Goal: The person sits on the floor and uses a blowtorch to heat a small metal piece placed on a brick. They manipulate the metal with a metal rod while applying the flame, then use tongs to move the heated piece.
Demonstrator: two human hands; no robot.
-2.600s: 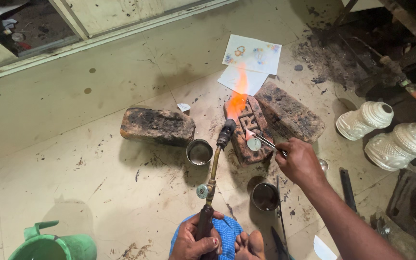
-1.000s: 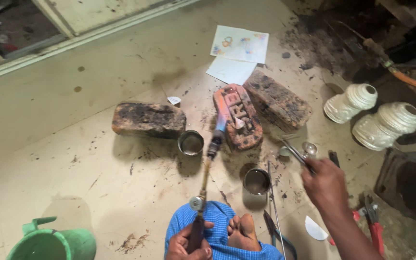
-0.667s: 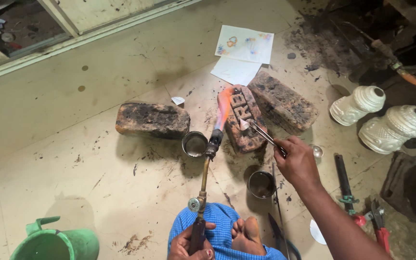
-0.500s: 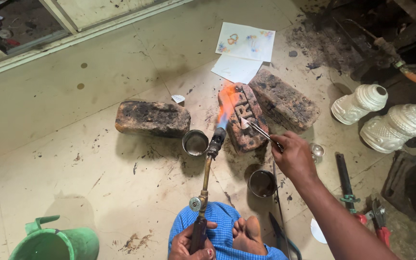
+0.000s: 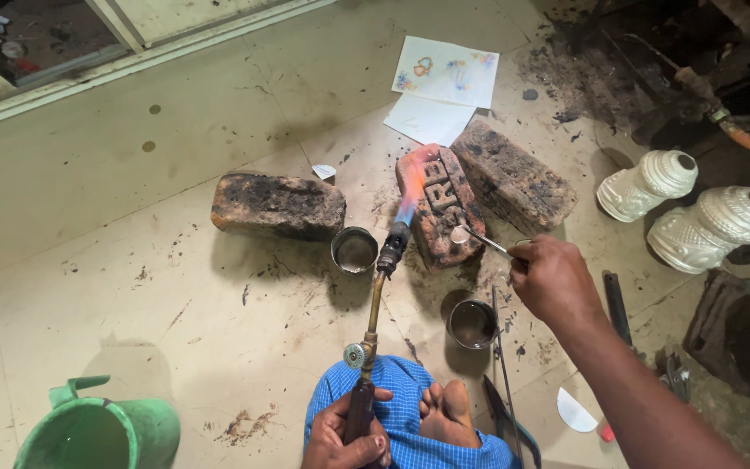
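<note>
My left hand (image 5: 345, 436) grips the handle of a long brass gas torch (image 5: 373, 313) at the bottom of the view. Its nozzle points away from me and a blue-orange flame (image 5: 412, 187) plays over the reddish brick (image 5: 437, 207) in the middle. My right hand (image 5: 553, 280) holds thin metal tweezers (image 5: 488, 241) whose tips pinch a small shiny metal piece (image 5: 460, 234) resting on that brick. The flame runs just left of the piece.
Blackened bricks lie left (image 5: 278, 205) and right (image 5: 514, 174) of the red one. Two small metal cups (image 5: 354, 249) (image 5: 471, 323) stand near it. Papers (image 5: 443, 87) lie beyond, white ceramic jars (image 5: 705, 226) at right, a green watering can (image 5: 97, 430) lower left, hand tools (image 5: 618, 304) beside my leg.
My right hand swung away to the right with the tweezers, then came back and set the small piece on the red brick. The flame died down, then flared again over the brick.
</note>
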